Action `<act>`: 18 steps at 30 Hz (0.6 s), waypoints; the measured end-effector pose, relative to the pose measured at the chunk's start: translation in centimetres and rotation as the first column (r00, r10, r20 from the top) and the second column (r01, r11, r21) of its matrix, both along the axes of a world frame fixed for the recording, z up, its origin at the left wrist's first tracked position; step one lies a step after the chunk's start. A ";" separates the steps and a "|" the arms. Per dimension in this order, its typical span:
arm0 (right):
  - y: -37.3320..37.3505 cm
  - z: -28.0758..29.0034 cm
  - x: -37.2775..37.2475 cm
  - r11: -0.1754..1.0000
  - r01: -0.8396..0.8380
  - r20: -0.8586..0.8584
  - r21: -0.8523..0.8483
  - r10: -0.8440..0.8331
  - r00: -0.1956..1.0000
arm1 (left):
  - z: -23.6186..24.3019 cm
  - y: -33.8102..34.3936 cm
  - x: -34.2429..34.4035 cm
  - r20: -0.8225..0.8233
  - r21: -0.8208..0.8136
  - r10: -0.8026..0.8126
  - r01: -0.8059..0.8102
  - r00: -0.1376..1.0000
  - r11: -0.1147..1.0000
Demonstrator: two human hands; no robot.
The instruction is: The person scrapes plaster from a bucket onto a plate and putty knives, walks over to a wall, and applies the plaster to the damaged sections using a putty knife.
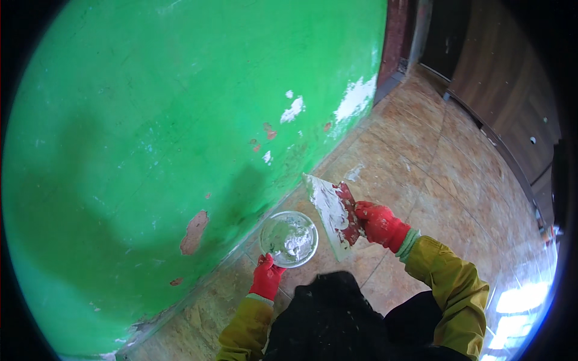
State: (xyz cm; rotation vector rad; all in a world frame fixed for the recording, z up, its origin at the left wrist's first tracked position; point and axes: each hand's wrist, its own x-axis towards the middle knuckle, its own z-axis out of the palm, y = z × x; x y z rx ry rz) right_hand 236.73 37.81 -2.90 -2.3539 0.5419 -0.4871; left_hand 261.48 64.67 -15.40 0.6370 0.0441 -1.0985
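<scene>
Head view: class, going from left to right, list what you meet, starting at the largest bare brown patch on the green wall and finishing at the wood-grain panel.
Bare brown patch → round tub → wide scraper → right hand → wood-grain panel.

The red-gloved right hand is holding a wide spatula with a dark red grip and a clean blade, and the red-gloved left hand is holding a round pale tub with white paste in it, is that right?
Not quite: the blade isn't clean. The head view shows thick white paste smeared over much of it. The rest holds.
</scene>
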 end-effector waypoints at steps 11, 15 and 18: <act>-2.2 -4.1 -1.8 0.890 0.072 0.221 0.450 -0.189 0.957 | 3.0 -3.7 0.4 0.034 0.012 -0.174 0.174 0.984 0.985; -3.0 -7.8 0.8 0.739 -0.022 0.387 0.673 -0.327 0.862 | 3.0 -4.8 1.7 0.072 0.029 -0.253 0.252 0.965 0.967; -4.8 -10.1 2.9 0.560 -0.093 0.395 0.823 -0.448 0.802 | 3.5 -5.3 2.7 0.095 0.057 -0.292 0.288 0.952 0.956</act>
